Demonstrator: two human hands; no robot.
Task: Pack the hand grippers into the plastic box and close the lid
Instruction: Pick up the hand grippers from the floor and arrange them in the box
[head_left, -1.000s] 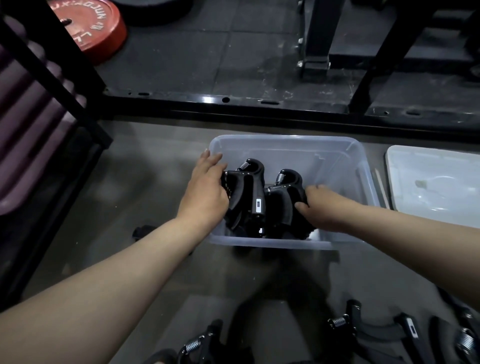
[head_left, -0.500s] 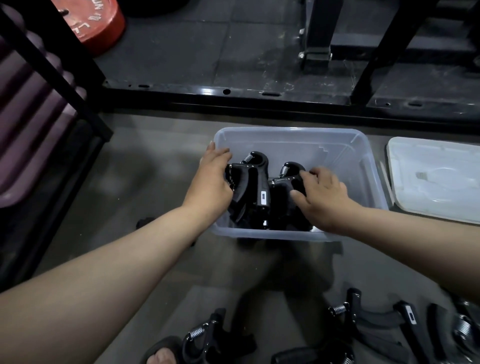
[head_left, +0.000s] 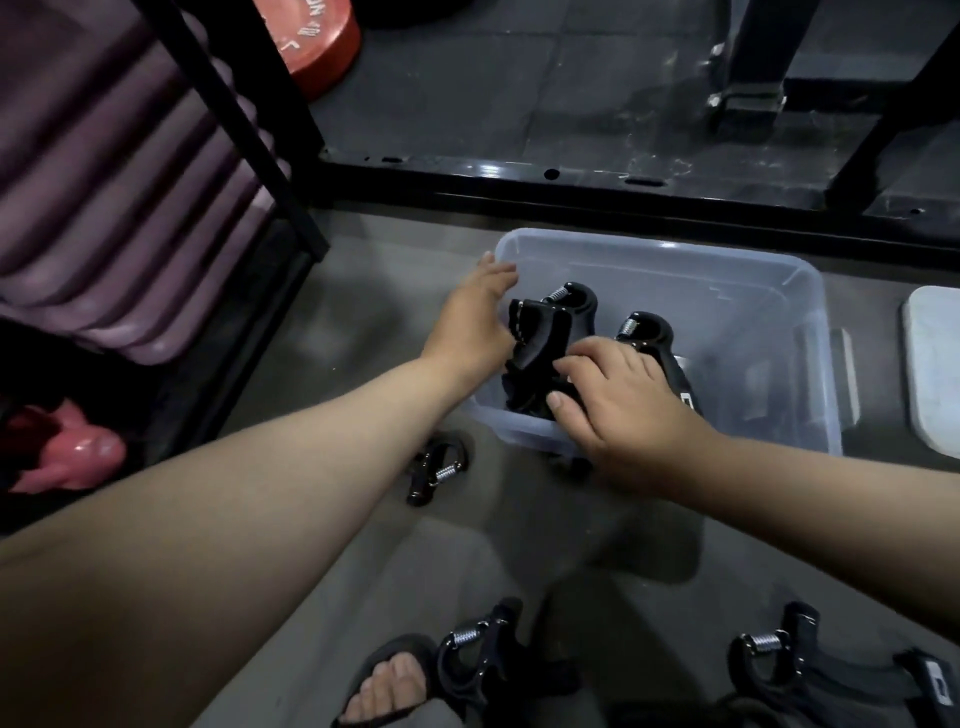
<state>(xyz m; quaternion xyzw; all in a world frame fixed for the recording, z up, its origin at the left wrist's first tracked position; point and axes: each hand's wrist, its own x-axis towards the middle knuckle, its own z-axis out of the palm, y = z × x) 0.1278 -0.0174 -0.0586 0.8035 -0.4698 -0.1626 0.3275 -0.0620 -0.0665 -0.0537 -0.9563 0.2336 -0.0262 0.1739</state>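
Note:
A clear plastic box (head_left: 675, 270) stands on the grey floor. Two black hand grippers with steel springs stand in its near left part, one on the left (head_left: 566, 312) and one on the right (head_left: 649, 332). My left hand (head_left: 472, 322) lies against the left gripper's handle, its fingers straight along the box's left corner. My right hand (head_left: 618, 400) reaches over the near wall with curled fingers on top of the grippers and the thumb on their near side. The box's white lid (head_left: 935, 374) lies flat to the right of the box.
More hand grippers lie loose on the floor: one by the box's near left corner (head_left: 436, 470), one beside my sandalled foot (head_left: 483, 660), one at the lower right (head_left: 779, 660). A black rack frame (head_left: 571, 179) runs behind the box. Purple rolls (head_left: 104, 208) fill the left.
My right hand has slid left and now lies on top of the grippers. My left hand's fingers have straightened beside the left gripper. The view has swung left.

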